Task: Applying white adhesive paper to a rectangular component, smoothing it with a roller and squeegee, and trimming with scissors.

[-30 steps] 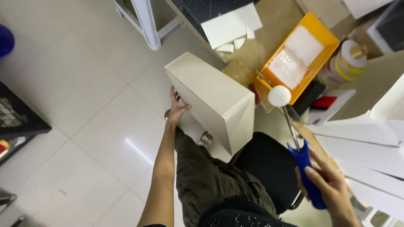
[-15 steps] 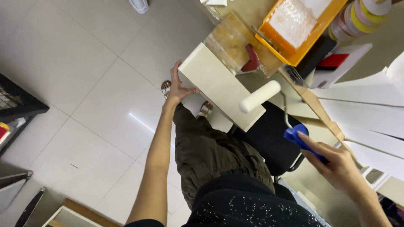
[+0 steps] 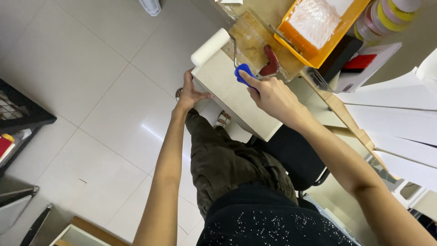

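My right hand [image 3: 273, 98] grips the blue handle of a paint roller [image 3: 210, 47]. Its white sleeve rests on the far end of a cream board [image 3: 234, 98]. My left hand [image 3: 191, 93] presses against the board's left edge and steadies it. The board lies flat above my knees, in front of a black chair seat [image 3: 296, 157]. I sit in olive trousers and a black top.
An orange paint tray [image 3: 325, 52] with a white liner stands on a worn wooden plank [image 3: 250, 32]. Tape rolls [image 3: 387, 13], white panels [image 3: 396, 120] and a red-and-black box [image 3: 364, 64] lie to the right. A black wire crate [image 3: 18, 111] stands at the left on the tiled floor.
My right hand carried the roller from the right side onto the board's far end. The board has tipped from a slant to lying flat. My left hand stayed on its edge.
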